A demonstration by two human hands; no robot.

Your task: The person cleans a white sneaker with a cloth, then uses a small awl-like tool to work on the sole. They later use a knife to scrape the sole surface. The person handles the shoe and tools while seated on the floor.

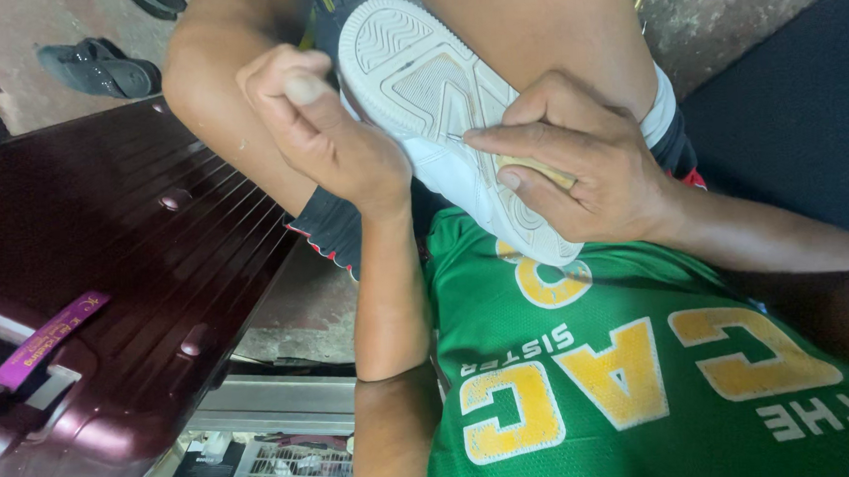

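**White sneaker held sole-up between the knees, needle at the sole's edge**

The white sneaker [442,112] lies sole-up across the person's lap, wedged between the bare knees, between the two hands. The right hand [585,162] presses on the shoe's heel end; its thumb and forefinger pinch a thin needle [455,137] whose tip meets the seam where sole joins upper, and the other fingers clamp a pale wooden handle [537,170] against the sole. The left hand [326,118] is clenched into a fist just beside the toe end; what it grips, perhaps a thread, is too fine to tell.

The shoe looks light, with a stiff rubber sole and a softer, smooth upper that could slip under pressure. It seems best gripped across the sole's flat middle or pinned at the heel, as here, keeping fingers clear of the needle's point.

Left of the left hand a dark maroon suitcase [126,273] rests on the floor, a purple tag [47,338] on its handle. Beyond it lies a dark sandal [101,70].
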